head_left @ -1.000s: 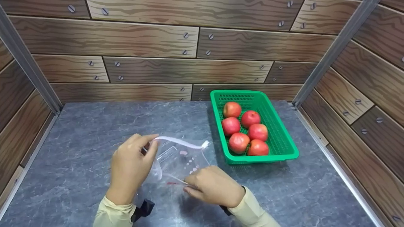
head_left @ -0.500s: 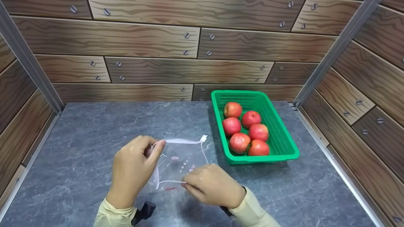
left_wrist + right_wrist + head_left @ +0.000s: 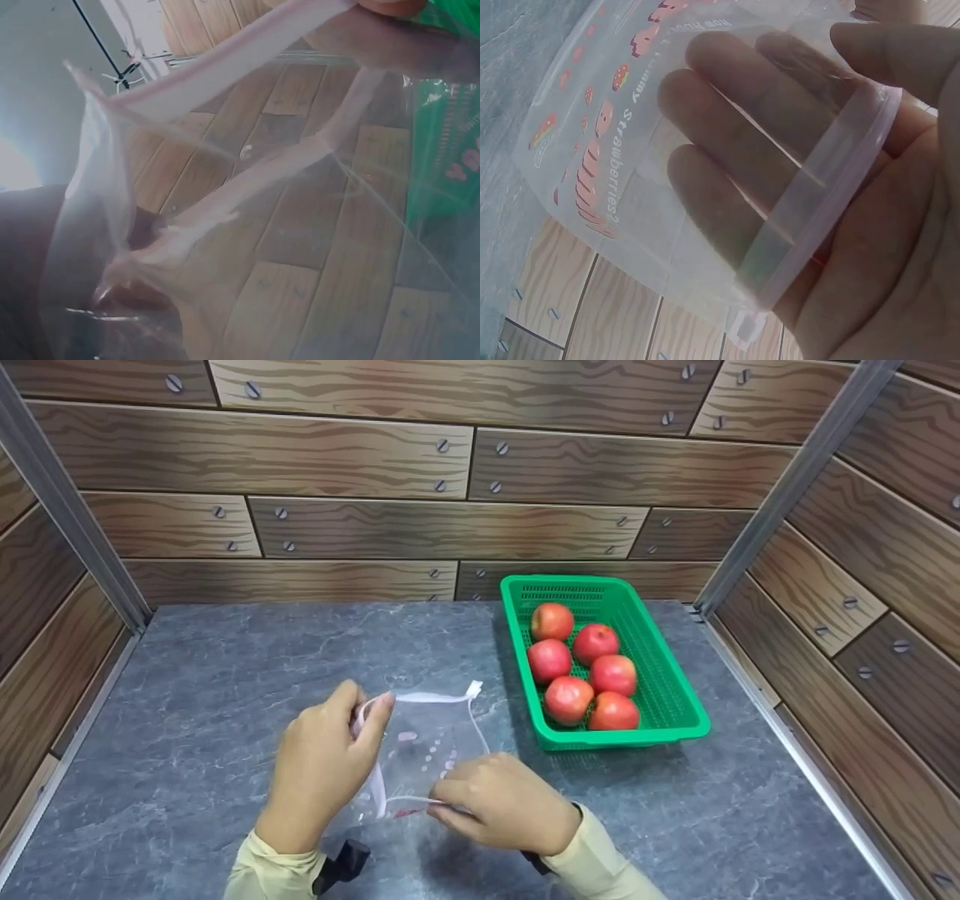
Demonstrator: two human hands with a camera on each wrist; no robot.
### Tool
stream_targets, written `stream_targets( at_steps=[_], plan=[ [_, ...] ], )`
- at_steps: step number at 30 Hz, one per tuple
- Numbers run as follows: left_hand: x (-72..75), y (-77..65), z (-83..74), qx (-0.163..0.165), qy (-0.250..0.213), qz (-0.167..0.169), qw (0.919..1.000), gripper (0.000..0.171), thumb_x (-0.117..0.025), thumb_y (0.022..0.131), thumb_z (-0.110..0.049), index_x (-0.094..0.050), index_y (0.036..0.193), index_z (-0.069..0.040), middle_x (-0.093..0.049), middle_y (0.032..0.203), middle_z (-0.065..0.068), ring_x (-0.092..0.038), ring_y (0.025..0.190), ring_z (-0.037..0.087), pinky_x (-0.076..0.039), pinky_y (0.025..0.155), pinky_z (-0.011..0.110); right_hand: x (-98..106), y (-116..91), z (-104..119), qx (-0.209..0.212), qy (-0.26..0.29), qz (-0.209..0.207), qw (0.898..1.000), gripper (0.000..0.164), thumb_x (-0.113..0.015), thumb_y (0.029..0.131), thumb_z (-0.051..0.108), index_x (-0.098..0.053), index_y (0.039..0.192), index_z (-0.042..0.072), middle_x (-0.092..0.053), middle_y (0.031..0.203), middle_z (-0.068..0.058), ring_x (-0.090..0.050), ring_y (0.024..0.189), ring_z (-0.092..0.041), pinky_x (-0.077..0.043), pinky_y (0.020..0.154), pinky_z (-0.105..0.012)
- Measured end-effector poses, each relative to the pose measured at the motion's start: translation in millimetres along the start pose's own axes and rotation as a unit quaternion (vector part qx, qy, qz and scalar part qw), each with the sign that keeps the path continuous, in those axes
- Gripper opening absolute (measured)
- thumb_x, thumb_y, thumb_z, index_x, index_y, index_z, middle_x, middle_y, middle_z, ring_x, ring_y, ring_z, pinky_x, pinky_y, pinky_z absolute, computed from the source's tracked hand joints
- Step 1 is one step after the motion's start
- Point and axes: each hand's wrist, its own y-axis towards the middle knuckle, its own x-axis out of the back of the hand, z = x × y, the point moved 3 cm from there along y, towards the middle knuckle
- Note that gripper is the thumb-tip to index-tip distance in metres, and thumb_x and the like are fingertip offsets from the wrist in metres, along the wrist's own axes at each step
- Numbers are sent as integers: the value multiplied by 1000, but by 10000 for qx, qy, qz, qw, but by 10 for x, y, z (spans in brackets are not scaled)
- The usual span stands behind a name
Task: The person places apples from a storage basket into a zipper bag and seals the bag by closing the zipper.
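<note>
Clear zip bag (image 3: pixel 420 750), one, between left hand (image 3: pixel 322 761) and right hand (image 3: pixel 502 802), both pinching its rim: mouth-opening apparently in hand, next move likely calling for steady spreading.

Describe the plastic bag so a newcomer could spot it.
On the grey tabletop, find the green basket. Left of it, the left hand and right hand hold the bag. Unlike the basket and red apples, it is clear plastic with a pale rim.
</note>
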Motion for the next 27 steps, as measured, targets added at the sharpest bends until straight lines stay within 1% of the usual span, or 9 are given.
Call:
stream_targets(
  at_steps=[3,7,10,15,18,22,24,27],
  plan=[
    [-12,0,-1,-110,-27,86,9999,43,-59,105,-33,-39,69,-18,-27,58,-9,-31,50,11,-28,49,32,0,0,2,10,2,-2,10000,19,-69,98,23,-63,80,20,-51,64,11,-49,57,-2,-42,55,-23],
    [-19,9,-4,-276,-11,10,9996,45,-57,105,-26,-36,66,-19,-23,58,-10,-27,51,10,-25,48,31,0,1,5,27,-48,-4,10000,18,-69,97,21,-63,80,20,-51,64,11,-48,56,-2,-42,54,-22],
    [-21,19,0,-281,-1,4,9996,45,-57,104,-25,-35,65,-19,-23,58,-10,-26,51,9,-24,48,30,3,2,9,45,-84,-2,10000,19,-69,97,22,-62,79,20,-51,64,11,-47,56,-1,-42,55,-22],
    [-17,30,19,-185,-43,53,9998,46,-56,106,-25,-34,65,-18,-23,58,-10,-23,52,8,-23,48,30,8,6,16,89,-143,-23,9999,23,-70,94,20,-57,76,19,-47,63,11,-42,55,-1,-40,54,-22],
    [-16,31,20,-117,-125,106,9998,45,-55,107,-27,-35,67,-18,-25,59,-9,-24,53,8,-24,49,30,8,9,15,91,-139,-33,9999,25,-70,93,18,-55,74,19,-45,61,11,-41,55,-1,-39,53,-22],
    [-21,26,11,-122,-235,210,9994,46,-54,108,-32,-36,67,-18,-26,60,-9,-26,53,8,-27,49,29,0,9,9,72,-98,-55,9999,25,-70,93,17,-55,73,19,-45,61,11,-41,54,-2,-38,53,-22],
    [-25,23,7,-159,-258,247,9992,47,-56,107,-34,-36,67,-19,-27,59,-9,-28,53,8,-27,50,29,-6,9,7,73,-107,-70,9999,24,-70,93,17,-56,74,19,-45,61,10,-42,54,-2,-38,53,-22],
    [-32,20,6,-199,-279,282,9990,46,-60,104,-31,-36,66,-19,-27,59,-10,-29,53,7,-27,49,29,-15,12,6,87,-121,-110,9998,23,-70,93,16,-57,75,19,-46,62,10,-43,55,-3,-39,54,-22]
  ],
)
